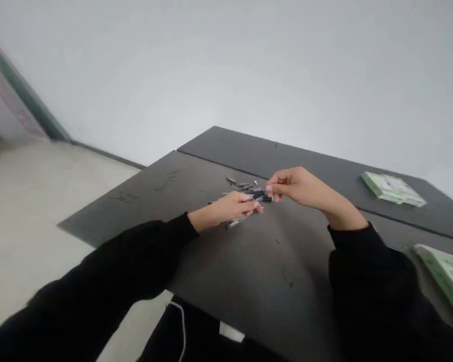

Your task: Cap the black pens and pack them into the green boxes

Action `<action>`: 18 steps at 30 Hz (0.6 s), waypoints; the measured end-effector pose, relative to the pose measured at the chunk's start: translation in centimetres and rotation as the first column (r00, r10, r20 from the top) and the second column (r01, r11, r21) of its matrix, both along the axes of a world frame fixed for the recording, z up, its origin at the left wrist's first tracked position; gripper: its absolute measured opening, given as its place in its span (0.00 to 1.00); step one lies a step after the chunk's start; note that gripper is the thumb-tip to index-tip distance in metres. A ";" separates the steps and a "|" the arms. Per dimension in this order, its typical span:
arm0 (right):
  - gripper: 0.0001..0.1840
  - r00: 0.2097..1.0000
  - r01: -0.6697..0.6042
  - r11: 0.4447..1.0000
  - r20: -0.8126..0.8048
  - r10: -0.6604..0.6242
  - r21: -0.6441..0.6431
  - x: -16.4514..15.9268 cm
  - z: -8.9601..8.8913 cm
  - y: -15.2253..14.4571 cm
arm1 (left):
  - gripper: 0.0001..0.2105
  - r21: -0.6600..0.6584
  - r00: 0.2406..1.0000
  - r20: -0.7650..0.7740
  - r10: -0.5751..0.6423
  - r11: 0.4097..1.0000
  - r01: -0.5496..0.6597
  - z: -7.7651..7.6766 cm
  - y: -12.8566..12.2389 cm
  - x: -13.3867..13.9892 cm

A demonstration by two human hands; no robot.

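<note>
A loose pile of slim pens [237, 221], with clear barrels and black parts, lies on the dark table under and around my hands. My left hand [236, 207] rests low over the pile, its thumb and fingers closed on a pen that they partly cover. Just to the right, my right hand [287, 186] is raised a little, with thumb and forefinger pinched together. Whatever is in that pinch is too small and blurred to name. Dark pen parts [258, 195] lie between the two hands. Several short grey and black pieces [245, 185] are scattered behind them.
Two dark tabletops [219, 266] meet along a narrow seam. On the right are a green-and-white pack [392, 188] and a second green-and-white pack [445, 276] closer in. A white wall [226, 65] stands behind. A pale cable [183, 322] hangs below the front edge.
</note>
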State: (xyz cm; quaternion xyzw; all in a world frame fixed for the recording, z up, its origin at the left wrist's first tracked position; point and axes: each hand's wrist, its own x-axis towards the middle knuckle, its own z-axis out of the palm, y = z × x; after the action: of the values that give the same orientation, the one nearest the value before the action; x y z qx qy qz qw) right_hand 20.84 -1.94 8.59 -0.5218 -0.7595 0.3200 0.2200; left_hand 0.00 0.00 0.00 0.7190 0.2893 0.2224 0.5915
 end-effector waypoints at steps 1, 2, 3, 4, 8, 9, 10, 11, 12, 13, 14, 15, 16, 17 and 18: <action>0.15 0.999 -0.001 1.000 0.037 0.000 0.014 0.1 -0.2 0.2 | 0.15 -0.004 1.000 -0.005 0.005 1.000 -0.005 0.1 0.0 0.1; 0.18 0.998 -0.001 1.000 0.063 0.000 0.024 0.1 -0.4 0.4 | 0.15 -0.011 1.000 -0.005 0.008 1.000 -0.008 0.1 0.0 0.1; 0.19 0.997 0.000 1.000 0.078 -0.002 0.032 0.1 -0.5 0.5 | 0.15 -0.022 1.000 -0.001 0.010 1.000 -0.010 0.2 0.0 0.1; 0.20 0.997 0.002 0.999 0.082 -0.005 0.035 0.1 -0.6 0.5 | 0.15 -0.035 1.000 0.009 0.009 0.999 -0.009 0.2 0.0 0.1; 0.13 1.000 0.020 1.000 -0.021 -0.020 0.006 0.1 -0.1 0.1 | 0.15 -0.108 0.996 0.086 -0.005 0.994 0.014 0.1 0.3 -0.1; 0.12 0.997 0.018 1.000 -0.074 -0.019 -0.018 0.0 0.1 0.0 | 0.15 -0.118 0.995 0.095 -0.010 0.993 0.022 0.0 0.3 -0.1; 0.12 0.993 0.015 0.999 -0.117 -0.020 -0.041 0.0 0.2 -0.2 | 0.15 -0.120 0.995 0.095 -0.013 0.992 0.024 0.0 0.3 -0.1; 0.11 0.990 0.014 0.998 -0.141 -0.022 -0.055 0.0 0.3 -0.2 | 0.15 -0.115 0.996 0.087 -0.012 0.993 0.023 0.0 0.3 0.0; 0.09 0.989 0.013 0.998 -0.148 -0.022 -0.060 0.0 0.4 -0.2 | 0.15 -0.106 0.997 0.075 -0.010 0.994 0.017 0.1 0.3 0.0; 0.07 0.989 0.012 0.998 -0.144 -0.020 -0.060 0.0 0.3 -0.2 | 0.15 -0.093 0.998 0.060 -0.004 0.996 0.010 0.1 0.2 0.1; 0.07 0.991 0.011 0.998 -0.132 -0.019 -0.059 0.0 0.2 -0.1 | 0.15 -0.079 0.999 0.045 0.001 0.997 0.003 0.1 0.1 0.1; 0.08 0.993 0.012 0.998 -0.118 -0.019 -0.059 -0.1 0.1 0.0 | 0.15 -0.065 0.999 0.032 0.003 0.998 -0.001 0.2 0.1 0.2; 0.10 0.994 0.012 0.998 -0.103 -0.018 -0.061 -0.1 0.0 0.1 | 0.15 -0.053 1.000 0.022 0.002 0.999 -0.001 0.2 0.1 0.2; 0.12 0.996 0.013 0.998 -0.087 -0.019 -0.062 -0.1 -0.1 0.1 | 0.15 -0.045 1.000 0.017 -0.007 0.999 0.008 0.1 0.0 0.2; 0.13 0.997 0.013 0.998 -0.071 -0.018 -0.062 -0.1 -0.2 0.2 | 0.15 -0.039 1.000 0.017 -0.016 0.999 0.016 0.1 0.1 0.2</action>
State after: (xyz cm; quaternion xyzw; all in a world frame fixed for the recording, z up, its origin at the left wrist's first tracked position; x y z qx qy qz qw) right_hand 20.78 -1.78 8.43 -0.5224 -0.7369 0.3599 0.2336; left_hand 0.24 0.05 0.10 0.7075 0.2829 0.2180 0.6098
